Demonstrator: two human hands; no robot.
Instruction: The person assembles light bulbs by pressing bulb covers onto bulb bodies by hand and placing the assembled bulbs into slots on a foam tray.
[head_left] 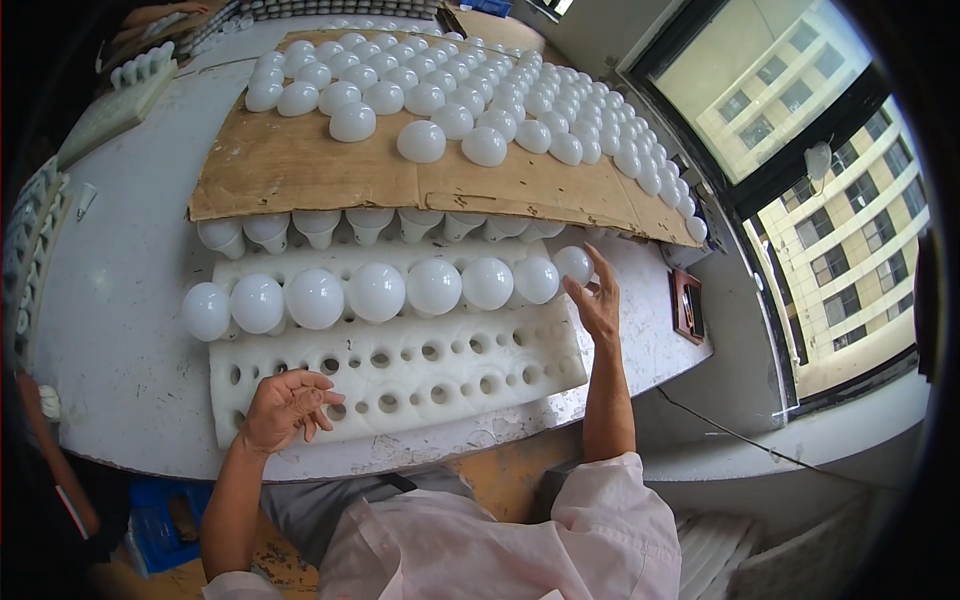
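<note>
A row of white globe light bulbs (377, 292) stands in a white foam tray (400, 375) with round holes. At the row's right end my right hand (598, 305) has its thumb and fingers around the last bulb (573, 264). My left hand (287, 408) hovers over the tray's near left part, fingers loosely bent and apart, with nothing seen in it. The holes in the tray's near rows show no bulbs. Behind the row, more bulbs with white bases (318, 227) stand under the edge of a cardboard sheet (300, 180).
Many white bulb domes (421, 142) cover the cardboard. A window (760, 90) is on the right, with a small brown box (688, 306) at the table's edge. Another person's arm (55, 455) shows at left, near filled trays (35, 250). A blue crate (165, 520) is below.
</note>
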